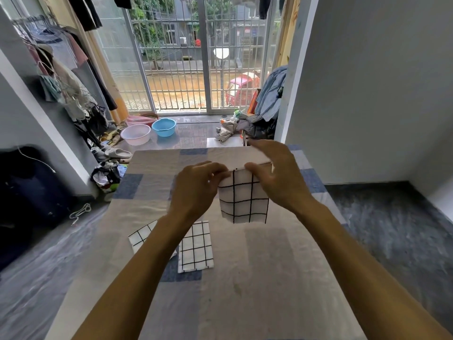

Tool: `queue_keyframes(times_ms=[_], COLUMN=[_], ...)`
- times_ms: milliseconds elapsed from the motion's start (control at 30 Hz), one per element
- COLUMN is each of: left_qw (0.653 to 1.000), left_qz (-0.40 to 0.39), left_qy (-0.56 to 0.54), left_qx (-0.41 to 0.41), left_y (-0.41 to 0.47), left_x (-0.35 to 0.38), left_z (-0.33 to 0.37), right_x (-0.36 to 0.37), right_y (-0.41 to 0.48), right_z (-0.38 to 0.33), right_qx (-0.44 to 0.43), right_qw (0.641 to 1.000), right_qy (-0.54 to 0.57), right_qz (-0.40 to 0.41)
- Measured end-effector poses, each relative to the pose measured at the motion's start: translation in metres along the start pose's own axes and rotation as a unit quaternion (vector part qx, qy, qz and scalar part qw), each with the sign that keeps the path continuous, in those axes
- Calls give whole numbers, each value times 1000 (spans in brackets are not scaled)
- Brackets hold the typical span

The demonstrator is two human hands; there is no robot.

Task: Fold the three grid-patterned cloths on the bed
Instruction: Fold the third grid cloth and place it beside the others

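Note:
A white cloth with a black grid point(245, 201) hangs in the air above the bed point(257, 278), folded to a small rectangle. My left hand point(196, 190) pinches its top left corner and my right hand point(274, 175) grips its top right edge. Two more grid cloths lie flat on the bed below my left forearm: one point(196, 246) is a folded rectangle, the other point(141, 235) is to its left, tilted and partly hidden by my arm.
The bed has a grey, beige and blue patchwork sheet. Beyond its far end stand a white basin point(136, 134) and a blue basin point(163, 127) before a barred glass door. Clothes hang at the left; a clothes pile point(247, 128) lies at the right.

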State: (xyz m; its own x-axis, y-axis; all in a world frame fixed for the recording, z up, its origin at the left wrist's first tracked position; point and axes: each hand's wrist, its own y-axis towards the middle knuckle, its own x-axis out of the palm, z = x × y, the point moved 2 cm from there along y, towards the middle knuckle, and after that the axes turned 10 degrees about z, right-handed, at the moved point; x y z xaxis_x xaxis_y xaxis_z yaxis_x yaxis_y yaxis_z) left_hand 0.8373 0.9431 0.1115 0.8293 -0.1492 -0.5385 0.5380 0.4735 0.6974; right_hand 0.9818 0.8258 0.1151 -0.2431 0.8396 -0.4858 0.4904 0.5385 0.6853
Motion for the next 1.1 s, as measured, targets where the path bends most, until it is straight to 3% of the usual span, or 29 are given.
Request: queue_keyframes(times_ms=[100,200,400,667,767,967,1100], left_qw=[999,999,984,992,994,980,982], left_qz=[-10,-11,63,88,90,134,125], left_qy=[31,36,-83,-25,-32,-80,-43], left_qx=[19,18,-146,-84,-57,-122,-133], left_y=[-1,-3,-21,-25,-25,-41,-61], left_x=[7,10,19,26,26,28,38], left_z=[5,4,-3,-5,-3,-3,-18], right_x=[13,20,17,16,20,19,17], right_y=[2,0,1,1,3,7,8], right_z=[-7,-10,-10,-12,-17,-26,-26], right_qx=[-109,-107,-59,15,-9,21,12], right_qw=[983,981,994,996,996,1000,999], right_qy=[-121,-129,-75,-15,-23,6,-22], right_qz=[-84,-100,-48,-87,-87,-21,-28])
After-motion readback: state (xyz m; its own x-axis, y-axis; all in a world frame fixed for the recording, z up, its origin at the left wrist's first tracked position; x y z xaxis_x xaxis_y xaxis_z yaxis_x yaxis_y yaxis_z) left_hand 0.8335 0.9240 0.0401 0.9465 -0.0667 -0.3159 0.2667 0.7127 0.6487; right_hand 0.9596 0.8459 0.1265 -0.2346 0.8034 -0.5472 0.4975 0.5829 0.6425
